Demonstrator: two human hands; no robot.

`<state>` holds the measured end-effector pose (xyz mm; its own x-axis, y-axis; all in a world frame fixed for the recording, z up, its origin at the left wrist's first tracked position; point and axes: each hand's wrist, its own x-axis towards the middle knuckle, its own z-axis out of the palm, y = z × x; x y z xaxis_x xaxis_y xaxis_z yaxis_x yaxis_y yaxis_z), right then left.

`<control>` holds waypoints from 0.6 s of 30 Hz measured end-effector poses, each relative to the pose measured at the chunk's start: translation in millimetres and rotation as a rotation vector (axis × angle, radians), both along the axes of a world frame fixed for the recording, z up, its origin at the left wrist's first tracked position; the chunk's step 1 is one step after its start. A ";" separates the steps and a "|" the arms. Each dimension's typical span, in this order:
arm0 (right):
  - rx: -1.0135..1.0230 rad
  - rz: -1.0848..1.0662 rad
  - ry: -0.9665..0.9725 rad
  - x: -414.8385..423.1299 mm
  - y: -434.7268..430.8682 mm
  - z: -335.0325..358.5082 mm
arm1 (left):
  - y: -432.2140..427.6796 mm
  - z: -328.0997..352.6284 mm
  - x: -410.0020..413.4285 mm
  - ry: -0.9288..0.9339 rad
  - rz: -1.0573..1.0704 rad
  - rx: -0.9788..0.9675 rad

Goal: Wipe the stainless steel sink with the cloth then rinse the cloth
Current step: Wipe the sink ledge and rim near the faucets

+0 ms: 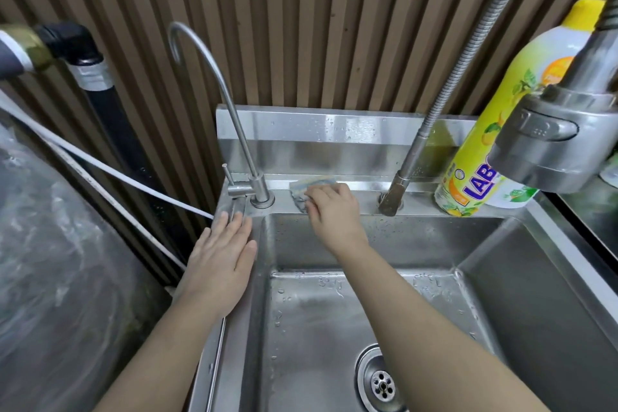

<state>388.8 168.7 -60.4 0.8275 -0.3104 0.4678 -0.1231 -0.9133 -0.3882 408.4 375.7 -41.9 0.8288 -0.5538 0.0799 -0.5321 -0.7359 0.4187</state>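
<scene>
Nearest the camera, the drain (383,385) sits low in the wet basin of the stainless steel sink (334,318), and both bare forearms reach forward over it. The left hand (222,262) lies palm-down on the sink's left rim, fingers (234,227) straight, spread flat and gripping nothing, pointing away toward the thin gooseneck tap (234,130). The right hand (331,211) stretches across the basin to the sink's back ledge, wrist bent down, its fingers curled and pressing on the cloth (306,189). The cloth is pale, bluish with a yellow edge, crumpled, its long axis running along the ledge, between the thin tap and the base of the hose tap (396,192). Farther right on the ledge stands a yellow detergent bottle (481,157).
</scene>
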 end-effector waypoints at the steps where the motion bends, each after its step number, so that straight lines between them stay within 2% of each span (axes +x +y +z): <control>1: 0.157 -0.042 -0.052 -1.8 -1.9 4.4 | -0.3 0.5 -0.1 -0.005 -0.002 0.011; 3: 0.454 -0.127 -0.244 -4.4 -5.7 17.0 | -0.3 1.4 -0.7 -0.019 -0.009 0.023; 4: 0.467 -0.154 -0.361 -4.9 -7.8 25.2 | -0.3 1.3 -0.7 -0.024 -0.010 0.023; 6: 0.300 -0.180 -0.459 0.9 -14.8 36.4 | 0.0 0.4 0.2 -0.025 -0.007 0.024; 9: 0.012 -0.200 -0.149 17.8 -24.5 32.0 | -1.0 -0.2 0.8 -0.037 -0.027 0.068; 11: -0.236 -0.193 -0.036 32.0 -24.1 23.6 | -2.3 -0.5 2.1 -0.048 -0.036 0.090; 13: -0.485 -0.108 -0.043 52.1 -12.5 26.1 | -2.3 0.4 2.0 -0.026 -0.038 0.094; 15: -0.695 0.068 -0.050 74.7 3.0 34.8 | -0.6 0.5 1.2 -0.003 -0.036 0.087; 18: -0.886 0.233 -0.051 83.8 -6.7 46.7 | 0.3 0.7 0.3 0.021 -0.034 0.060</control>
<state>472.5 162.1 -13.7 0.7962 0.3514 0.4926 0.0994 -0.8790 0.4663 408.7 376.0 -41.2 0.8105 -0.5851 0.0287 -0.5489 -0.7414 0.3861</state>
